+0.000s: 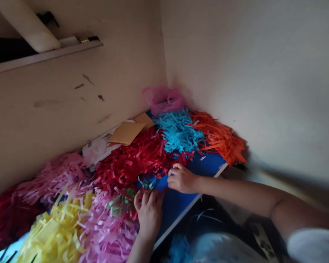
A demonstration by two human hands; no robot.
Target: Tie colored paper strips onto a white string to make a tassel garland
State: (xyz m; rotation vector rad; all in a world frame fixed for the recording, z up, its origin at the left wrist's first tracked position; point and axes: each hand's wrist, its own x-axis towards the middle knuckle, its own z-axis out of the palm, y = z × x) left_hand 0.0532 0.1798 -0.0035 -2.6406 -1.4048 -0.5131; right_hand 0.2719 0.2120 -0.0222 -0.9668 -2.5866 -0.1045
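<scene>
1. Nearest, the right hand [182, 179] reaches in from the right side of the view, its bare forearm stretched across. The fingers are curled inward, neither spread open nor in a tight fist. They sit at the edge of the shredded paper, but whether they pinch a strip cannot be told.
2. The left hand [149, 215] comes up from the bottom of the view, back uppermost, just beside the right hand. Its fingers bend down into the paper; whether they grasp anything is hidden.
3. Between the hands, a small tuft of green and teal paper strips [145, 183] lies on the blue tabletop [178, 221], touching the red shreds. The hands seem placed close together to work this small tuft.
4. Around them, heaps of shredded paper are grouped by colour, apparently to keep the shades apart. A pink heap [109, 226] and a yellow heap [55, 226] lie to the left, with a dark red heap [8, 219] beyond them.
5. Further on, a red heap [131, 157] meets a turquoise heap [178, 131] and an orange heap [219, 138], all pushed toward the corner of the walls.
6. Farthest away, a tan envelope [126, 132] lies near a crumpled pink plastic bag [163, 100], which sits against the wall.
</scene>
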